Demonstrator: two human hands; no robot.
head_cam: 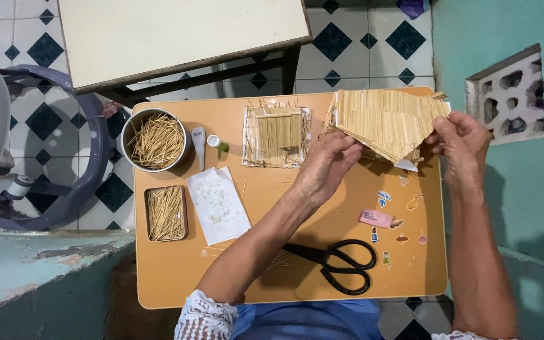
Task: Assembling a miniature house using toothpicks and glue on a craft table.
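Both my hands hold a folded roof-like panel of glued wooden sticks (385, 119) above the far right of the orange table (171, 277). My left hand (325, 167) grips its near left edge. My right hand (461, 145) pinches its right end. Just left of it lies a small square frame of sticks (277, 135) on the table.
A metal bowl of thin sticks (155, 140) and a flat tin of sticks (165, 213) sit at the left. A glue tube (199, 143), small green-capped bottle (216, 143), white paper sheet (218, 204), black scissors (341, 261) and a pink eraser (376, 218) lie about. A wooden stool (184, 38) stands beyond.
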